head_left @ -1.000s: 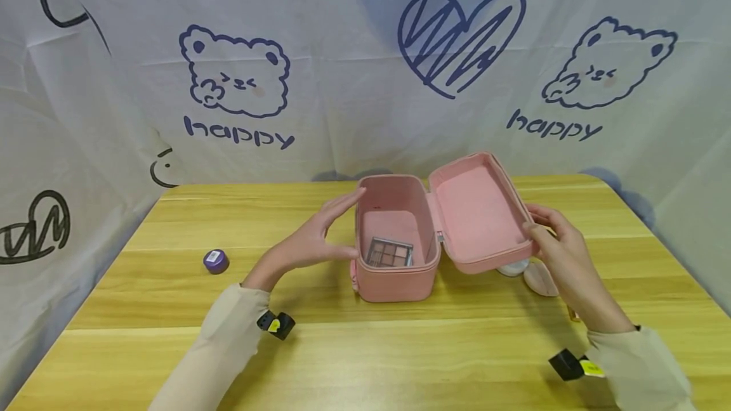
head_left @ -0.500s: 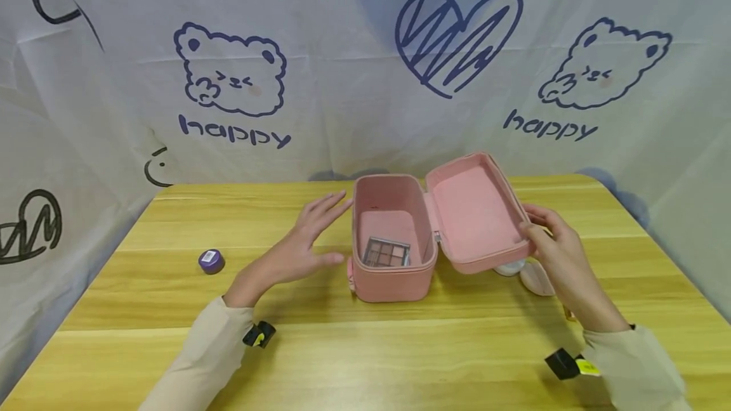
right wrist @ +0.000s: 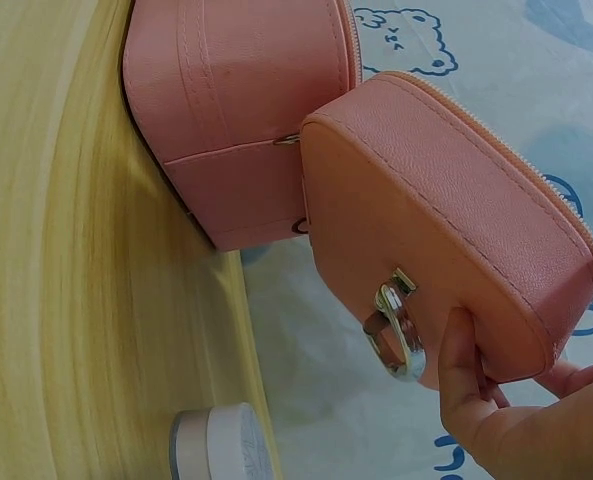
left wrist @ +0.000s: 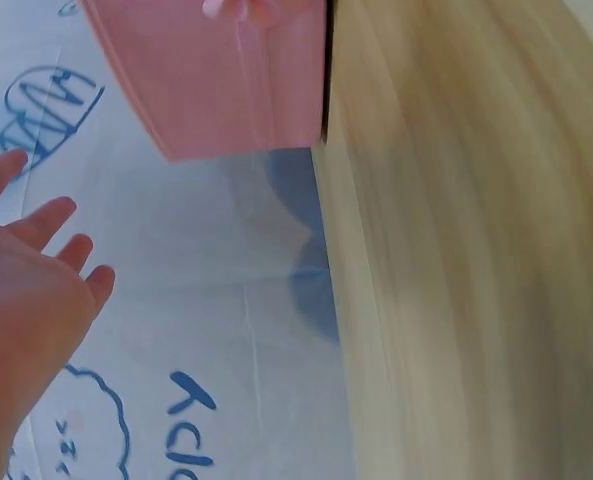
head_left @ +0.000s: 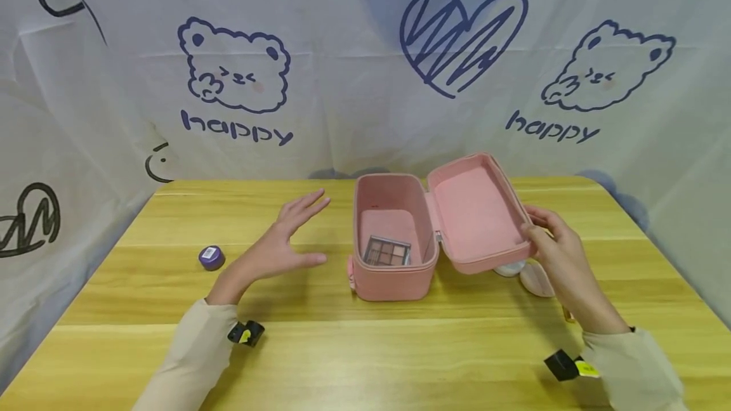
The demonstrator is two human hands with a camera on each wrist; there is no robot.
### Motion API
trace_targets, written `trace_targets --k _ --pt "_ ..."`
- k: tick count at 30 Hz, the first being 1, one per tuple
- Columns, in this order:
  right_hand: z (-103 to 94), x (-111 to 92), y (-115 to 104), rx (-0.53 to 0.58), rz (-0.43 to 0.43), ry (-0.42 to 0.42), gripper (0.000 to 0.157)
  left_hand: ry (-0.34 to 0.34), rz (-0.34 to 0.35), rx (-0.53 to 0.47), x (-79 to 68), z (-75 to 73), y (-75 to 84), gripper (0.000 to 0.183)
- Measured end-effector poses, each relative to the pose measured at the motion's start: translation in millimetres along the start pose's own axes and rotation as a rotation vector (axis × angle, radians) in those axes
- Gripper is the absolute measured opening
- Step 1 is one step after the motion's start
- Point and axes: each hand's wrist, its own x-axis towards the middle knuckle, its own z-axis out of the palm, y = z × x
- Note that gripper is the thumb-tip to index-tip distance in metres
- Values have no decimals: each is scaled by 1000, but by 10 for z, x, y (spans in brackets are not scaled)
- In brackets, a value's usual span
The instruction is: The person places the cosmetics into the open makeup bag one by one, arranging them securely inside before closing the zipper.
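Observation:
A pink zippered cosmetic case [head_left: 394, 285] stands on the table with its lid [head_left: 478, 211] swung out to the right. Inside, an eyeshadow palette [head_left: 388, 251] leans on the bottom near the front. My right hand [head_left: 562, 259] grips the free edge of the lid; in the right wrist view its fingers lie on the lid's outer face, near a silver metal ring [right wrist: 401, 335]. To the left of the case, my left hand [head_left: 274, 247] hovers apart from it, fingers spread and holding nothing. The left wrist view shows those fingers beside the pink case wall [left wrist: 216, 90].
A small purple jar [head_left: 212, 258] sits at the table's left. Under and beside the lid are a white round container [head_left: 510, 268], a pale pink rounded object [head_left: 537, 279] and a small gold item [head_left: 568, 314], partly hidden by the right arm. A printed cloth [head_left: 342, 81] hangs behind the table.
My left hand has left the case's left rim and drawn away leftward, its fingers spread. The right hand keeps its hold on the lid, which stays at about the same angle.

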Motion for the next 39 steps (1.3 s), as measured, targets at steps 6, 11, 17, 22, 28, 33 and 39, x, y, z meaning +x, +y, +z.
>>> trace_targets --k 6,11,17,22,28,33,39 --pt "-9 -2 -3 -15 1 -2 53 55 -28 -110 -96 -140 -77 79" --pt "-13 3 -10 -18 6 -9 53 108 -18 -183 -184 -295 -121 72" --pt "-20 0 -1 -28 -1 -4 53 143 -7 -250 -243 -412 -136 70" --pt "-29 -13 -4 -39 -8 0 54 156 -25 -273 -285 -490 -131 68" --pt "-23 -23 -11 -44 -14 4 53 173 -46 -272 -373 -626 -151 66" --pt "-17 -14 -11 -50 -19 3 53 205 -78 -265 -465 -758 -180 59" --pt "-35 -8 -11 -34 -10 -7 53 283 -35 -348 -577 -905 -240 53"
